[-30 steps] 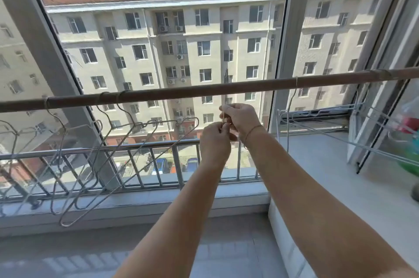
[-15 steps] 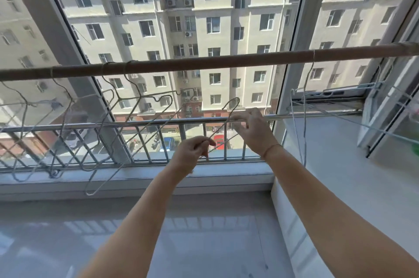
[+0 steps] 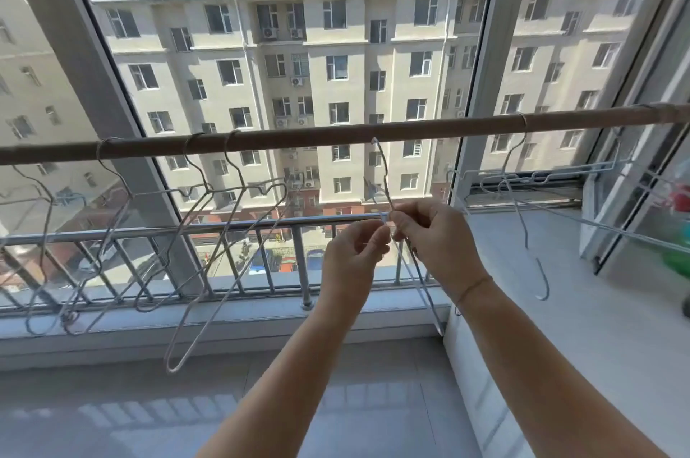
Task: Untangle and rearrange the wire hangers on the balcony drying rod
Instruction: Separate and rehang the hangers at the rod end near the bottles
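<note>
One wire hanger [image 3: 388, 192] in hand at frame centre, hook tip just under drying rod [image 3: 336, 134], seemingly not yet over it. Left hand [image 3: 351, 256] and right hand [image 3: 435, 237] both pinch its neck. Judged light, thin, springy, snag-prone; neck best grip. Three hangers [image 3: 209, 233] hooked left of centre, more overlapping at far left edge, count unclear; right cluster [image 3: 522, 196] tangled, looks like two or three.

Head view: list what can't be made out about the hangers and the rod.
- Held hanger: whether its hook rests on the drying rod or only reaches up to it; thin wire, too small.
- Grip point: hidden by the fingertips of the left hand and right hand.
- Left hangers: count unclear; overlapping wires, cut by the left edge.
- Rod ends: cut off by both edges.
</note>
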`<state>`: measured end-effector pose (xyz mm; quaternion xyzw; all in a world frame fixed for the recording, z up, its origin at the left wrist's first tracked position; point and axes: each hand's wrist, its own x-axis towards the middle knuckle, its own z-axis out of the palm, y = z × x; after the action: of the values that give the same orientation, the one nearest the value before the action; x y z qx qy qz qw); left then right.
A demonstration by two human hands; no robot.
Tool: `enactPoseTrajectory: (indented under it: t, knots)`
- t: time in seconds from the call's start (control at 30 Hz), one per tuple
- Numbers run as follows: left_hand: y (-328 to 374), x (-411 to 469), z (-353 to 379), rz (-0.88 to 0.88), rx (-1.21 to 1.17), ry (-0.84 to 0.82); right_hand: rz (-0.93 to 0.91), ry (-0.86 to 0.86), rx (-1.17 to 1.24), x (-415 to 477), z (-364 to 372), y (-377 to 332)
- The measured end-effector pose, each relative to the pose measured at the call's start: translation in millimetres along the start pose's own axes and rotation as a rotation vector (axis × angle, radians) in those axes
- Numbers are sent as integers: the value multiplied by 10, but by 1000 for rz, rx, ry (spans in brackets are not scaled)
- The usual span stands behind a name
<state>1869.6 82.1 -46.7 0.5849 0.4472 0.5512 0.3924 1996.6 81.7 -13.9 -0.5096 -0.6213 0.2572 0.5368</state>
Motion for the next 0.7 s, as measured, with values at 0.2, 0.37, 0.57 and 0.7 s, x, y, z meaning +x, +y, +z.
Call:
enactPoseTrajectory:
  t: [0.2, 0.37, 0.57, 0.7]
  knots:
    - [244, -31, 79, -81, -249, -132, 51, 66, 74, 262, 75, -275]
    - [291, 24, -10, -103, -260, -84, 117, 92, 94, 425, 220, -301]
    - [210, -4, -112, -124, -213, -81, 184, 73, 46, 391, 389, -212]
    - [132, -7, -137, -124, -167, -76, 206, 44, 53, 350, 419, -189]
